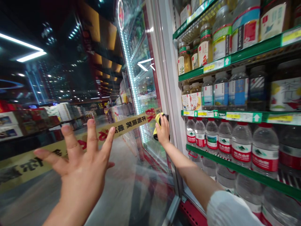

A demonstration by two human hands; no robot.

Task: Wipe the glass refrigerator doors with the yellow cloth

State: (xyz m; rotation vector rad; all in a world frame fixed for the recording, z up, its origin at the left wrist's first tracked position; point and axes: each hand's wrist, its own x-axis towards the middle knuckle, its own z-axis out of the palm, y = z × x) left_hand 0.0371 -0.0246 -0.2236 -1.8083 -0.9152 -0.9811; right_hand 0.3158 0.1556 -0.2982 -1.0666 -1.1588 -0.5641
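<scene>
Head view: the right hand (162,130) closes around a yellow-and-black plastic handle (157,121) on a white-framed glass cooler door (147,84), with green-edged shelves of bottled drinks (244,116) right of that door, while the left hand (81,169) spreads wide, holding nothing, left of it.

Glass door (150,147) between left hand (81,166), bottle shelves (235,116)

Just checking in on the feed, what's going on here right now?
A person stands at a store drinks cooler. Their right hand is closed around a yellow and black handle on the glass door, while their left hand is spread open, holding nothing. Bottled water stands on green-edged shelves inside.
</scene>
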